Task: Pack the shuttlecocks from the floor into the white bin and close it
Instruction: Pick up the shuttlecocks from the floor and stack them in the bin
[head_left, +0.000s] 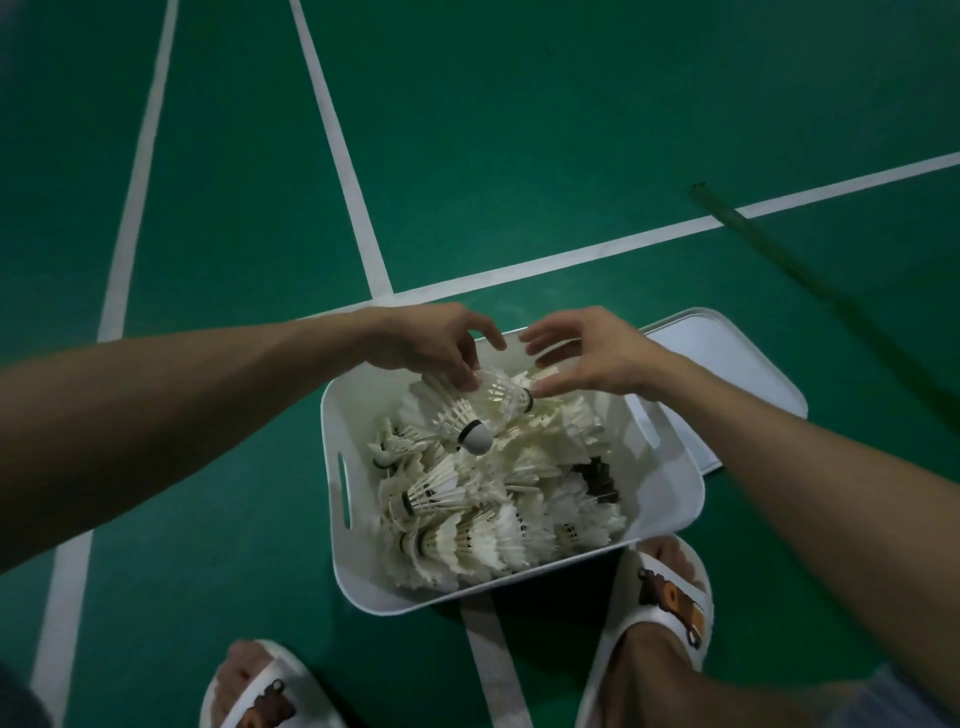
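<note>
The white bin (335, 545) stands on the green court floor, filled with a pile of several white feather shuttlecocks (493, 525). Over its far rim, my left hand (431, 338) pinches the feathers of a shuttlecock (467, 421) whose white cork points down toward the pile. A second shuttlecock (506, 397) lies sideways against it. My right hand (592, 358) hovers beside it with fingers spread and relaxed, thumb close to that shuttlecock's cork. The white lid (727, 364) lies flat on the floor behind the bin's right side. I see no shuttlecocks on the floor.
White court lines (343, 166) cross the green floor. A dark thin pole (779, 249) lies diagonally at the upper right. My feet in white slippers stand close to the bin, one (670, 597) touching its near right corner and one (265, 691) at the bottom.
</note>
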